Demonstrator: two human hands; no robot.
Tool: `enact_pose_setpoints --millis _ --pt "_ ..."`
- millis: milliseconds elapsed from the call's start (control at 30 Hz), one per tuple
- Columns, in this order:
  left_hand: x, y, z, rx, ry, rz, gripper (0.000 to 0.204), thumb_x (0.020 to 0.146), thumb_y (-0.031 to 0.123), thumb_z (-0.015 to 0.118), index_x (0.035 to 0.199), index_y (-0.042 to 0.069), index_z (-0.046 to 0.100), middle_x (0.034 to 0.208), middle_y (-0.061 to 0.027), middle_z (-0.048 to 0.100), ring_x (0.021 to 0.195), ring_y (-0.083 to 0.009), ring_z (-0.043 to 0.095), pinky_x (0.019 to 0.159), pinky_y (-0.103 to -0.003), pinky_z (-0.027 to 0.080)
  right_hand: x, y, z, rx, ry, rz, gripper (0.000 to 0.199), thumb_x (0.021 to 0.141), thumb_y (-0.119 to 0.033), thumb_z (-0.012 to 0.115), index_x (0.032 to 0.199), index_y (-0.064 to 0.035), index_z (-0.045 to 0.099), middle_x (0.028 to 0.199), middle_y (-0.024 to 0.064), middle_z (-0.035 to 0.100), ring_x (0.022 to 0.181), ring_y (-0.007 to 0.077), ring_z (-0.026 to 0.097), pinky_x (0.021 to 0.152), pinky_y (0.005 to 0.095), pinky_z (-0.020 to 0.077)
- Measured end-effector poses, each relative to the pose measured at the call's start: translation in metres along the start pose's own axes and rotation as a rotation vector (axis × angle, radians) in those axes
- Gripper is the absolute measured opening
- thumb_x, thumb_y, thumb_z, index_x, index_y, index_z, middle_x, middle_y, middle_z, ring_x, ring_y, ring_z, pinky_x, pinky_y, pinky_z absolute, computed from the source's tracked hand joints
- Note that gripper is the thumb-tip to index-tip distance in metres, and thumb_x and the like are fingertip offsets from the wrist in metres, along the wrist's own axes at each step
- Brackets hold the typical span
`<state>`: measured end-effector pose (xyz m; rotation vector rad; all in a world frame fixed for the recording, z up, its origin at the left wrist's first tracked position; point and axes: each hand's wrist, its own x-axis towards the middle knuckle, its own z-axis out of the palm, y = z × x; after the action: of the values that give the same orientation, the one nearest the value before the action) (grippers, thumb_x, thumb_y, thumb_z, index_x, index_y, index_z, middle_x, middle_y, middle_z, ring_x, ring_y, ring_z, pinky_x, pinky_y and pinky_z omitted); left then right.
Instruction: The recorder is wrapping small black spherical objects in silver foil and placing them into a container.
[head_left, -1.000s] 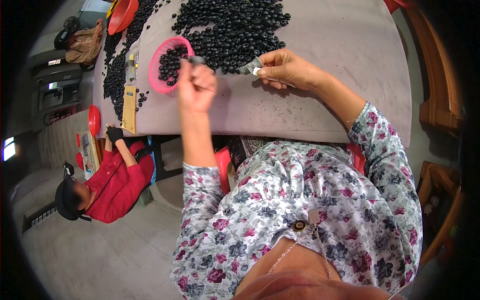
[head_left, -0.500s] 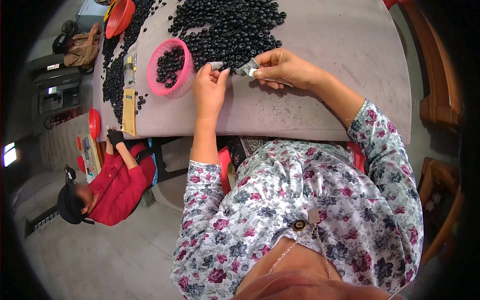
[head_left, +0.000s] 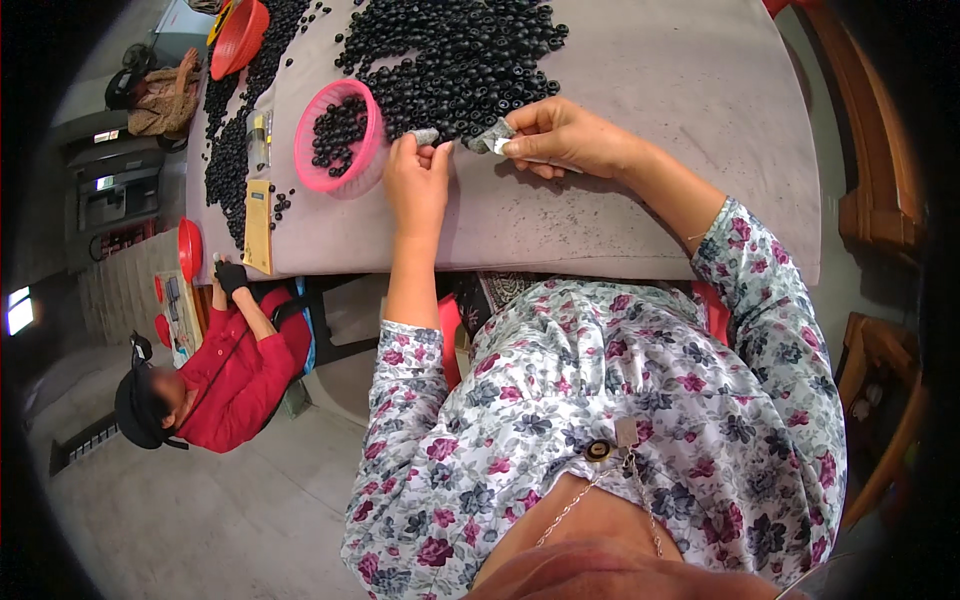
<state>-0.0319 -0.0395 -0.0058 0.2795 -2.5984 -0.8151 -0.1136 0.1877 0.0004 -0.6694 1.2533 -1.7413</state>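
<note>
At near edge of black bead pile (head_left: 460,60) on desk (head_left: 680,120) — left hand (head_left: 418,185) pinches small grey piece (head_left: 426,136); right hand (head_left: 560,138) grips second grey piece (head_left: 492,138). Pink bowl (head_left: 338,150) of beads just left — apart from hands.

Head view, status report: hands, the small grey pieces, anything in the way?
Left hand pinches small grey piece. Right hand pinches second grey piece. Black ring pile just beyond fingertips, pink bowl to the left. Nothing between hands.
</note>
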Motion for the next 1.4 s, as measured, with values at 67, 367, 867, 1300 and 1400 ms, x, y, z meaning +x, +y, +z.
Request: enact_pose_setpoints --millis 67,367,867,1300,1400 --pt "-0.002 0.000 0.001 -0.012 0.010 -0.005 0.024 0.079 0.015 0.076 0.081 0.002 0.056 0.077 -0.0079 0.057 0.062 -0.0234 0.057 0.060 -0.037 0.047 0.000 0.001 -0.001 -0.004 -0.003 0.012 0.014 0.094 -0.019 0.064 0.093 -0.0044 0.064 0.073 -0.0014 0.058 0.054 0.0033 0.050 0.045 0.0183 0.0362" --pt "0.008 -0.001 -0.003 0.183 -0.017 0.110 0.021 0.084 0.016 0.071 0.082 0.001 0.056 0.077 -0.0093 0.056 0.067 -0.0278 0.057 0.063 -0.039 0.047 -0.002 -0.002 0.001 -0.028 0.004 0.006 0.014 0.094 -0.018 0.064 0.091 -0.0043 0.064 0.072 -0.0011 0.059 0.054 0.0035 0.050 0.046 0.0189 0.0385" --pt "-0.028 0.039 0.005 -1.410 -0.291 -0.654 0.015 0.095 0.019 0.063 0.095 0.004 0.062 0.083 -0.0057 0.065 0.062 -0.0093 0.053 0.052 -0.022 0.041 -0.003 -0.004 0.008 -0.018 0.010 -0.066 0.014 0.093 -0.017 0.064 0.098 -0.0047 0.060 0.071 -0.0013 0.057 0.055 0.0045 0.051 0.046 0.0200 0.0367" --pt "-0.026 0.022 0.012 -1.628 -0.369 -0.697 0.013 0.096 0.017 0.062 0.094 0.004 0.061 0.083 -0.0044 0.063 0.065 -0.0087 0.052 0.057 -0.022 0.043 -0.004 0.000 0.008 -0.093 -0.019 -0.067 0.029 0.091 -0.016 0.065 0.117 -0.0033 0.060 0.074 -0.0037 0.057 0.056 0.0034 0.049 0.048 0.0181 0.0359" --pt "-0.027 0.023 0.010 -1.620 -0.442 -0.649 0.016 0.098 0.020 0.059 0.093 0.005 0.061 0.081 -0.0029 0.060 0.063 -0.0081 0.050 0.055 -0.021 0.040 -0.004 -0.001 0.008 -0.080 -0.016 -0.064 0.030 0.091 -0.015 0.065 0.118 -0.0030 0.059 0.074 -0.0038 0.057 0.057 0.0035 0.048 0.049 0.0181 0.0354"
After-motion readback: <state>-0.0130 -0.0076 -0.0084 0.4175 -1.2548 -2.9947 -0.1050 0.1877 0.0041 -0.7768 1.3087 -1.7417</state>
